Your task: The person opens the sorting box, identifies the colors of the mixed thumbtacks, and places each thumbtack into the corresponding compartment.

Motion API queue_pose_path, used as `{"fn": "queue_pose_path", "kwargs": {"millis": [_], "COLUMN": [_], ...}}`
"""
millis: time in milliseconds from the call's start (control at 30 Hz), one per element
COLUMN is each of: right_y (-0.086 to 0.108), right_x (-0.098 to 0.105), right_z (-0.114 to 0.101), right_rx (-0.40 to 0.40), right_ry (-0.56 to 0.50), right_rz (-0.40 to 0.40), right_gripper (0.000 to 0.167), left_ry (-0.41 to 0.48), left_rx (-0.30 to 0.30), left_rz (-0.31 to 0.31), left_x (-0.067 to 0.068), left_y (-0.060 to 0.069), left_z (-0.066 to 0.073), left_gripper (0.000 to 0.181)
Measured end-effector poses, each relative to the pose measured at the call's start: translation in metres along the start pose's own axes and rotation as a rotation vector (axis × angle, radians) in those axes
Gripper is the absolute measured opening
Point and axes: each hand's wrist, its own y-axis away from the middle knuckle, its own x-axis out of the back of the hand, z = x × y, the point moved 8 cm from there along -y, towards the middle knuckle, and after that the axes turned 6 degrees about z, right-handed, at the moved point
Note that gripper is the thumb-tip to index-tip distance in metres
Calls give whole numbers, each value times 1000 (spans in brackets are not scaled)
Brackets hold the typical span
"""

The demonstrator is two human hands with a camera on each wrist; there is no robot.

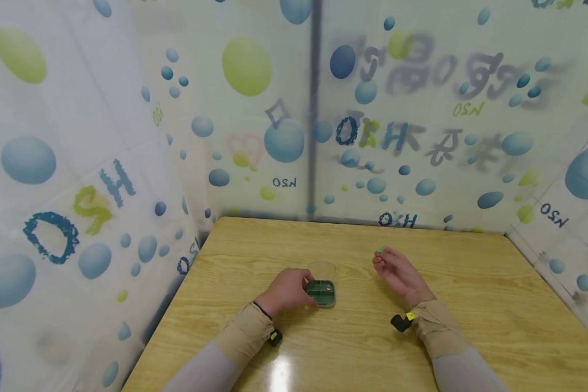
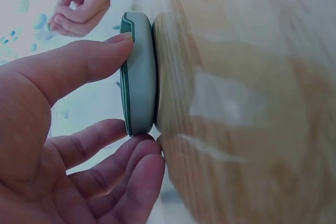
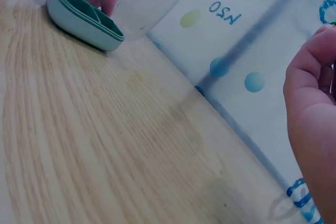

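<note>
A small green pill box (image 1: pixel 322 301) with divided compartments lies on the table, its clear lid (image 1: pixel 322 269) swung up at the back. My left hand (image 1: pixel 285 291) grips the box from its left side; in the left wrist view the thumb presses the rim and the fingers curl under the other edge. One compartment contains a tiny reddish piece (image 1: pixel 329 288). To the right, apart from the box, my right hand (image 1: pixel 400 276) is raised over the table. Its fingertips pinch a tiny green piece (image 1: pixel 379 250), too small to identify.
The wooden table (image 1: pixel 362 343) runs back to a patterned curtain (image 1: pixel 255 136) printed with blue and green dots. More of this sheeting hangs along the left and right sides. Small black cameras are strapped to both wrists.
</note>
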Motion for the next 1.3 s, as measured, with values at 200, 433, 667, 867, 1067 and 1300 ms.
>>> {"fn": "queue_pose_path", "kwargs": {"millis": [200, 433, 667, 867, 1067, 1300], "right_y": [-5, -9, -9, -11, -12, -12], "right_x": [-8, -22, -37, -53, -65, -74], "right_z": [9, 24, 36, 50, 63, 70], "right_rx": [-20, -78, -144, -164, -130, -63], "right_ry": [290, 547, 906, 1196, 1433, 1627], "right_rz": [40, 71, 107, 114, 107, 129], "right_gripper": [43, 34, 12, 22, 11, 13], "left_ry": [8, 1, -3, 6, 23, 7], "left_rx": [1, -9, -3, -8, -10, -19], "left_rz": [1, 5, 4, 16, 7, -9], "left_x": [0, 1, 1, 0, -1, -6], "left_y": [1, 0, 0, -3, -3, -2], "left_z": [-1, -1, -1, 0, 2, 4], "left_gripper": [57, 58, 59, 56, 55, 56]}}
